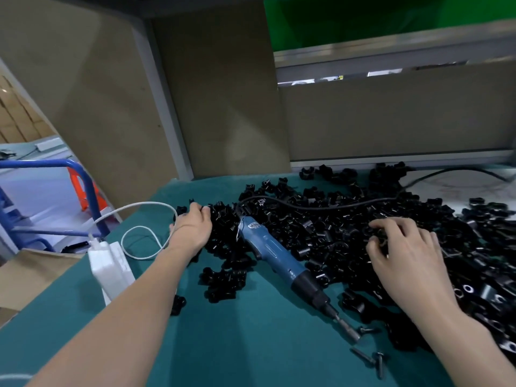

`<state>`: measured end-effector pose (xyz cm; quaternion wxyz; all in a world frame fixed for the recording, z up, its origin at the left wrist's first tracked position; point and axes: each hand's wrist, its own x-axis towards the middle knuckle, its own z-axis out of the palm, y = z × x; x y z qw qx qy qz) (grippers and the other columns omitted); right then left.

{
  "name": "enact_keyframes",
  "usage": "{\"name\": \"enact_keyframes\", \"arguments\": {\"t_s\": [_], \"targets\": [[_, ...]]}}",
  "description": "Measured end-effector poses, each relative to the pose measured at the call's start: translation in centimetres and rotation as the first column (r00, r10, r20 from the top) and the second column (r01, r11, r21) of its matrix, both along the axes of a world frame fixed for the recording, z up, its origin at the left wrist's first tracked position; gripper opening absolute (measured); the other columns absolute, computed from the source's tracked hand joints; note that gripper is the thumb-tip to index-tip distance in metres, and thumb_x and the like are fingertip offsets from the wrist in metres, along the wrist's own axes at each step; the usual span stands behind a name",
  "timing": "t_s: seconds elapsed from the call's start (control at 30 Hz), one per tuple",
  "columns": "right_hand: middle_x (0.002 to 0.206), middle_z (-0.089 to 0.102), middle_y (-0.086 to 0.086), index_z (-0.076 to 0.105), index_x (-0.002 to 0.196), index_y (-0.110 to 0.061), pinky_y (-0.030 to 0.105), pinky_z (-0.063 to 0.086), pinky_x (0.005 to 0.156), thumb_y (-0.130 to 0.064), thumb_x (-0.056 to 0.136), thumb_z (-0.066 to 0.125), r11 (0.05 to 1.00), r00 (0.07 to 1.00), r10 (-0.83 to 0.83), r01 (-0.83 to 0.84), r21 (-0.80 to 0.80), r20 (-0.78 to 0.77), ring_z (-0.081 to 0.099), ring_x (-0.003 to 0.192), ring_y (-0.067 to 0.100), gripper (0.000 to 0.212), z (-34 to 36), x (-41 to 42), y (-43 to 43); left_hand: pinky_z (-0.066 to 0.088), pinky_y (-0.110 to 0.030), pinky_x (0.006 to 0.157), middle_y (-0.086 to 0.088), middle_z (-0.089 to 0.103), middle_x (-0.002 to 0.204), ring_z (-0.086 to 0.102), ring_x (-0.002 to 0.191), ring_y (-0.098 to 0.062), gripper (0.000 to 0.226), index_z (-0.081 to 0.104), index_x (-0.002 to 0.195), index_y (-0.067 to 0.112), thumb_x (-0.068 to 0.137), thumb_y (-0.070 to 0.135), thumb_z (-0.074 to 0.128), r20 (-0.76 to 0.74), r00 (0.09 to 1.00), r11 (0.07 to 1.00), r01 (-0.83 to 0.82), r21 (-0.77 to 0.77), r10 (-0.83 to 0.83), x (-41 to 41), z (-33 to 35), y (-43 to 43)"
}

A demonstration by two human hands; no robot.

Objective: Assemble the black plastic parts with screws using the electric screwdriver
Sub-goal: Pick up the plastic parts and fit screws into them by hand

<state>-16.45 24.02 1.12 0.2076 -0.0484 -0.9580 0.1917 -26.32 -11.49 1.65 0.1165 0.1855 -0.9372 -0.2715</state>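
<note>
This looks like a factory assembly station. A heap of identical black parts [349, 233] spreads over the far and right side of a green-topped bench [251, 344]. A corded blue screwdriver [276, 255] lies at the heap's near edge, with loose screws [363, 356] towards the bench's front edge. Brown boards [223, 107] in metal frames wall the back. A blue trolley [83, 177] and cardboard [33, 272] stand off the left edge.

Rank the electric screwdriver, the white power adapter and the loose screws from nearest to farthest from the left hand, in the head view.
From the left hand:
1. Electric screwdriver, its rear end just to the hand's right.
2. White power adapter, to the hand's left, nearer the person.
3. Loose screws, far right, nearest the person.
</note>
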Motion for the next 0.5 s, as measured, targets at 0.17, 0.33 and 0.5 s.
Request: {"name": "enact_keyframes", "arguments": {"t_s": [0.17, 0.33, 0.5], "targets": [[0.135, 0.056, 0.011, 0.060, 0.131, -0.018, 0.058, 0.030, 0.118, -0.026, 0.099, 0.055, 1.000, 1.000, 0.003, -0.003, -0.014, 0.014, 0.051, 0.124, 0.038, 0.034, 0.0, -0.1, 0.1, 0.041, -0.050, 0.098, -0.023, 0.051, 0.120, 0.051, 0.105, -0.043, 0.033, 0.042, 0.110, 0.017, 0.107, 0.045, 0.023, -0.082, 0.995, 0.997, 0.044, -0.066, -0.049, 1.5, -0.8, 0.6], [0.135, 0.056, 0.011, 0.061, 0.130, -0.016, 0.059, 0.032, 0.116, -0.023, 0.099, 0.057, 0.999, 1.000, 0.018, -0.018, -0.040, -0.011, 0.050, 0.122, 0.039, 0.032, 0.2, 0.3, -0.2, 0.037, -0.041, 0.077, -0.016, 0.060, 0.099, 0.053, 0.084, -0.033, 0.032, 0.036, 0.101, 0.019, 0.107, 0.046, 0.020, -0.090, 0.983, 0.967, 0.139, -0.214, -0.162, 3.7, -1.1, 2.2], [0.134, 0.056, 0.012, 0.062, 0.129, -0.015, 0.056, 0.036, 0.112, -0.021, 0.098, 0.058, 0.998, 0.999, 0.034, -0.035, -0.059, -0.030, 0.050, 0.119, 0.038, 0.032, 0.4, 0.9, -0.4, 0.034, -0.038, 0.072, 0.001, 0.052, 0.078, 0.050, 0.074, -0.029, 0.028, 0.032, 0.099, 0.024, 0.106, 0.049, 0.019, -0.094, 0.983, 0.955, 0.130, -0.266, -0.160, 5.4, -1.2, 3.6]]}}
